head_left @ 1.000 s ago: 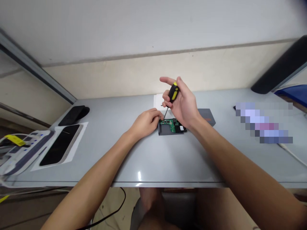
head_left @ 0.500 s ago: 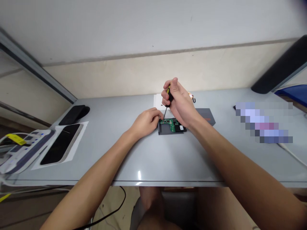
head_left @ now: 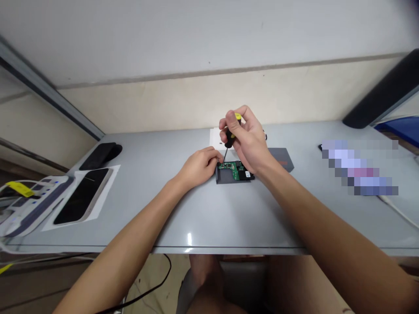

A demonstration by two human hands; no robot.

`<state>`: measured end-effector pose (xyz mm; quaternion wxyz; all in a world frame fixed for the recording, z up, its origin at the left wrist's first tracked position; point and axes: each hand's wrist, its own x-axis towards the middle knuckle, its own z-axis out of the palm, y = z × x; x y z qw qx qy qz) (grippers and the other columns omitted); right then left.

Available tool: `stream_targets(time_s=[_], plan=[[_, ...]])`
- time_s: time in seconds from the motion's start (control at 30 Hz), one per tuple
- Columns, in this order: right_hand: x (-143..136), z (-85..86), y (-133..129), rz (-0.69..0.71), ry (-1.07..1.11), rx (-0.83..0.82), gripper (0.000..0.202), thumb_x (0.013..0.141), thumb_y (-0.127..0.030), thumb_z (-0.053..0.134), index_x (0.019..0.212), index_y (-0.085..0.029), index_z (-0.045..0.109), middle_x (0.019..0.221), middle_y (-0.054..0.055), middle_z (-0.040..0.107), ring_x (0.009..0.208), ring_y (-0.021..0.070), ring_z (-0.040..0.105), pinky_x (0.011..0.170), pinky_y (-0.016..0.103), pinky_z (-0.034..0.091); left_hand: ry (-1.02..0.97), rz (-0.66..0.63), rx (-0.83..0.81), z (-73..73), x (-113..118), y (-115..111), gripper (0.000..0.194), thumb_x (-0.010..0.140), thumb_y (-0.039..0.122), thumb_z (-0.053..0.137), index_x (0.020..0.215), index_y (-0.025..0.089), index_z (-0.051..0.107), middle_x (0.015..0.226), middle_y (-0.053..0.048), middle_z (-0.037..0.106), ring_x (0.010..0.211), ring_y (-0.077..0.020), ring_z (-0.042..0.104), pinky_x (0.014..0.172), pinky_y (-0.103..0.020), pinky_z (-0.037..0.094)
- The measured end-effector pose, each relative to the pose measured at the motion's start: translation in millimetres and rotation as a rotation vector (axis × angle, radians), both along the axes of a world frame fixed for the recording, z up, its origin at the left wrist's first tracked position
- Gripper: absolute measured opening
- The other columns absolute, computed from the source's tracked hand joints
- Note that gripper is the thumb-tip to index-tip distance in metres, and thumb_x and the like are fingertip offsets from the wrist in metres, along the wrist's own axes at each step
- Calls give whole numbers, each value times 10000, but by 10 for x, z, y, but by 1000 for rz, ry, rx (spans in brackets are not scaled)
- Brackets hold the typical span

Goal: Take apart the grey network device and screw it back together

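Observation:
My right hand [head_left: 250, 137] is closed around a black-and-yellow screwdriver [head_left: 229, 138], its shaft slanting down to the far left corner of a green circuit board [head_left: 236, 172]. The board sits in a shallow dark grey casing [head_left: 224, 177] that lies on the table. At that same corner my left hand [head_left: 200, 166] rests on the tabletop, fingers curled and gripping the casing's edge close to the screwdriver tip. The exact contact of the tip is too small to make out.
Behind the casing lies white paper [head_left: 215, 136] with small dark bits on it; a dark grey panel [head_left: 282, 158] is to the right. On the left are a phone [head_left: 83, 196] on paper, a power strip [head_left: 37, 205] and a black object [head_left: 98, 156]. A blurred-out item [head_left: 358, 168] lies right.
My right hand has turned about the screwdriver, the thumb now over the handle and its yellow end showing. The left hand and the casing have stayed in place.

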<state>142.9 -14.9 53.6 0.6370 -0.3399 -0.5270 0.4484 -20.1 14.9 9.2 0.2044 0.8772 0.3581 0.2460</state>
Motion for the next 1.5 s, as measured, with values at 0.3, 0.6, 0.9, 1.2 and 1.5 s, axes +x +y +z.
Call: stream_targets(time_s=[0.3, 0.6, 0.9, 1.2, 1.5], plan=[[109, 52, 47, 22, 114, -49, 471, 973, -734, 575, 1002, -266, 612, 732, -33, 472, 639, 130, 506, 625, 290, 482, -13, -6, -7, -35, -6, 23, 323, 907, 112, 410, 865, 204, 717, 929, -41, 716, 825, -205, 665, 827, -347, 533], [22, -21, 50, -18, 81, -9, 635, 764, -725, 830, 773, -267, 391, 688, -55, 490, 578, 111, 473, 562, 286, 457, -2, -1, -9, -30, 3, 14, 311, 907, 116, 418, 868, 204, 713, 912, -40, 709, 819, -206, 661, 833, -350, 537], [133, 97, -7, 86, 27, -63, 486, 888, -730, 708, 936, -251, 644, 764, -8, 545, 687, 138, 565, 627, 295, 498, 8, 0, -15, -13, 4, 6, 323, 910, 127, 405, 872, 202, 717, 924, -42, 706, 825, -206, 656, 828, -345, 537], [-16, 10, 24, -6, 102, -32, 652, 761, -682, 855, 747, -258, 360, 615, -93, 366, 528, 77, 363, 512, 252, 355, 19, 7, -12, -6, 3, 1, 320, 911, 127, 408, 883, 199, 718, 913, -43, 705, 813, -208, 656, 823, -344, 528], [75, 93, -38, 134, 60, -70, 370, 970, -604, 662, 964, -237, 711, 762, -13, 546, 697, 126, 569, 650, 278, 490, 16, 5, -16, -10, 2, 1, 310, 917, 129, 401, 867, 203, 698, 930, -38, 712, 836, -207, 659, 811, -337, 527]])
